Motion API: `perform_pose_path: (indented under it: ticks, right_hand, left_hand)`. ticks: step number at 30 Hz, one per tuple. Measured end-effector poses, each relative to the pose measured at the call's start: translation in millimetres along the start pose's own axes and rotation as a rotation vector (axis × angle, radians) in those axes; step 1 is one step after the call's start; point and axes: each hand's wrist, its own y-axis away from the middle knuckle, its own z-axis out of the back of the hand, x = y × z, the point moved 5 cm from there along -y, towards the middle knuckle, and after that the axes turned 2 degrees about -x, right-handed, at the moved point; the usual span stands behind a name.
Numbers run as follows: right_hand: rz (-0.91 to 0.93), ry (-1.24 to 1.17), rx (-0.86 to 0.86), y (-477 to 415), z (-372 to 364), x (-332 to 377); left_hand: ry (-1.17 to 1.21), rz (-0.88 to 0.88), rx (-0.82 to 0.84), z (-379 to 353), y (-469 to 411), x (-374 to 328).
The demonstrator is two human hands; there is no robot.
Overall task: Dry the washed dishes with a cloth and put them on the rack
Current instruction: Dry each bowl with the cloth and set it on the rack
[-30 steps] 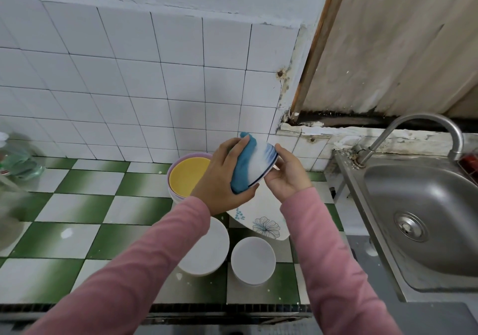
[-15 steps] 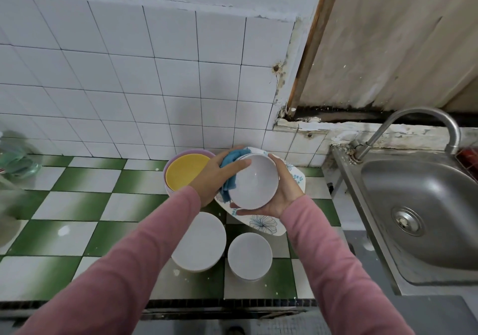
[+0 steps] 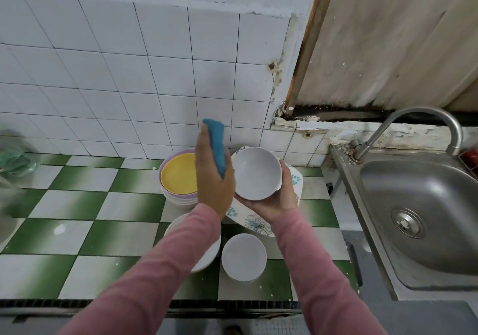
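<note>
Left of the sink (image 3: 413, 205): cradling 1 bowl (image 3: 256, 173) in the curled right hand (image 3: 276, 205), clutching the cloth (image 3: 216, 148) in the left hand (image 3: 212, 184). Could slip if damp, cracking on the plate (image 3: 254, 224).

The left hand (image 3: 212, 179) shows only its back, so how its fingers grip the blue cloth (image 3: 216, 148) cannot be told. It covers the right part of the yellow plate (image 3: 178, 174). The white bowl (image 3: 256, 173) hides most of the right hand (image 3: 275, 202) and much of the flowered plate (image 3: 258, 224). The left sleeve (image 3: 165, 265) crosses a white dish (image 3: 211, 253), leaving slivers. A greenish glass thing (image 3: 15, 160) is blurred and cut by the left edge. The sink (image 3: 413, 205) and a red object (image 3: 471, 157) run off the right edge.
</note>
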Motion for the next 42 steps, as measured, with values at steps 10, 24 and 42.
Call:
perform_pose_path:
  ticks: [10,24,42]
  right_hand:
    - [0.12,0.223,-0.035,-10.4,-5.3,6.2]
    - [0.051,0.264,-0.059,0.1,18.7,26.7]
    - [0.747,0.275,-0.425,185.3,97.9,101.8]
  left_hand:
    - [-0.656,-0.164,0.72,-59.5,36.1,22.9]
    - [-0.573,-0.095,1.094,-55.4,38.5,13.1]
    - [0.449,0.69,0.882,-115.9,64.3,-52.9]
